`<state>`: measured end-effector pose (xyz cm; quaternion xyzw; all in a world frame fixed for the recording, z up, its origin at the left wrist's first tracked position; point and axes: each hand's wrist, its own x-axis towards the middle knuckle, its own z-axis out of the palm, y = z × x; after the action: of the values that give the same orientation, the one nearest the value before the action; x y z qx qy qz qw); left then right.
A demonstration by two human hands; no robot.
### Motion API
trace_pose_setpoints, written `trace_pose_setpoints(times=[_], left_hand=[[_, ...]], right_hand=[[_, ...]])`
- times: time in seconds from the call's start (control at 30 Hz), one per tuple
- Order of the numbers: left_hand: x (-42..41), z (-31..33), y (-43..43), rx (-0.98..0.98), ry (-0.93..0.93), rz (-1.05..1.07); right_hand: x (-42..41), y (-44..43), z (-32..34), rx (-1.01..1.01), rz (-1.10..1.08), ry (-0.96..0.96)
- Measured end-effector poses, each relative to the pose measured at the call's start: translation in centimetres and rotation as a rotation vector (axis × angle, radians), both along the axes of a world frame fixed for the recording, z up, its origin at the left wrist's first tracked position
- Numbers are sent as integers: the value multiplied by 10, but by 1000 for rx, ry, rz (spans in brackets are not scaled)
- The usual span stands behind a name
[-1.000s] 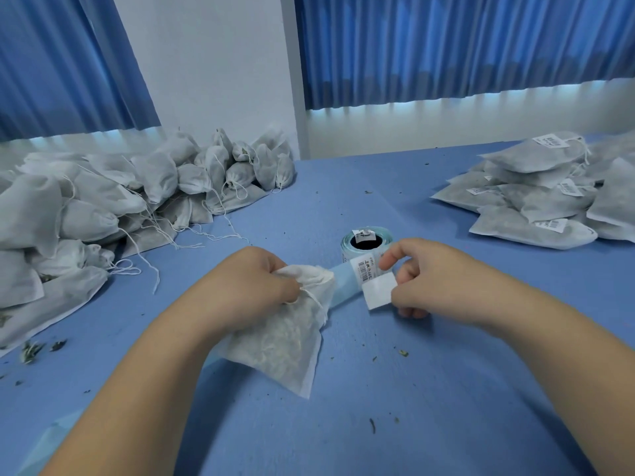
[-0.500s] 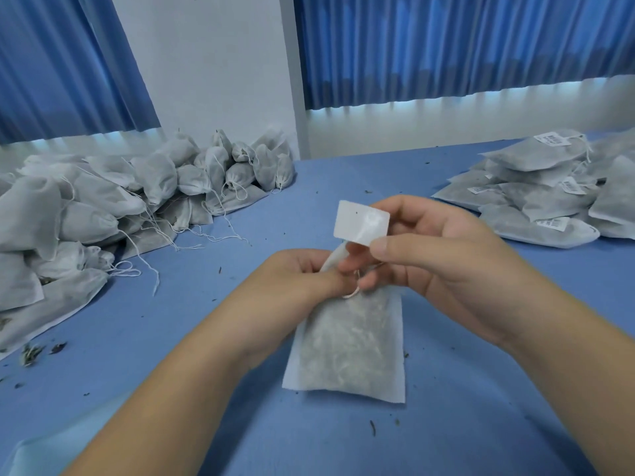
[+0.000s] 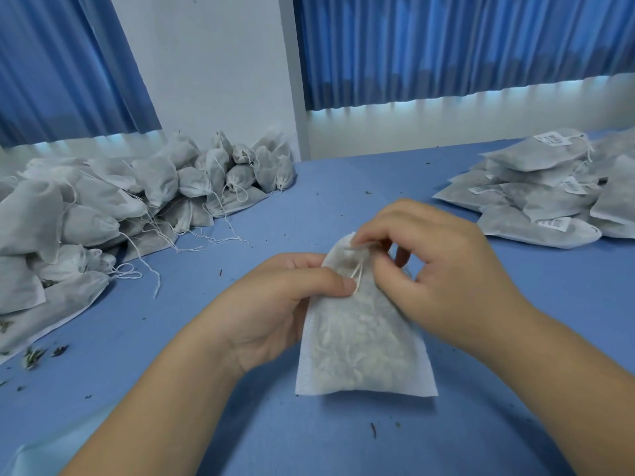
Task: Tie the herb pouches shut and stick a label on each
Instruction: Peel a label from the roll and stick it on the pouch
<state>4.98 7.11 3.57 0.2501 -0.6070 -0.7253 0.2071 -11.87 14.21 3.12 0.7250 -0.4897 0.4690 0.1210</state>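
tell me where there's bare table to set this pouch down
Bare table runs between the untied pile on the left and the labelled stack on the right, beyond the held pouch. More lies to its front right. The left edge is crowded with pouches and loose strings; herb crumbs dot the front left.

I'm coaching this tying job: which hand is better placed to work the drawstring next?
Probably the right hand: its fingertips sit at the pouch mouth by the drawstring, while the left hand grips the pouch's side.
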Motion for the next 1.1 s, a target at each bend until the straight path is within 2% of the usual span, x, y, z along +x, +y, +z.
trace_pose_setpoints(times=[0.23, 0.4, 0.53, 0.7, 0.77, 0.87, 0.93, 1.03, 1.1], left_hand=[[2, 1, -3, 42, 10, 3], [3, 1, -3, 124, 14, 12], [3, 4, -3, 319, 134, 11], [0, -2, -6, 176, 157, 112], [-2, -6, -6, 60, 116, 212], [-4, -11, -5, -185, 61, 405], [-5, -10, -2, -307, 71, 449], [-7, -11, 4, -349, 106, 471], [-10, -12, 6, -350, 115, 493]], right_hand=[[-4, 3, 2, 65, -8, 281], [-7, 5, 7, 177, -2, 363], [-12, 8, 9, 302, 16, 357], [-11, 8, 9, 380, -3, 403], [-9, 10, 8, 353, 21, 315], [-5, 11, 9, 329, 45, -1], [-3, 7, 7, 327, -18, -207], [-1, 0, 4, 524, -60, -496], [-1, -1, 2, 700, 57, -633]])
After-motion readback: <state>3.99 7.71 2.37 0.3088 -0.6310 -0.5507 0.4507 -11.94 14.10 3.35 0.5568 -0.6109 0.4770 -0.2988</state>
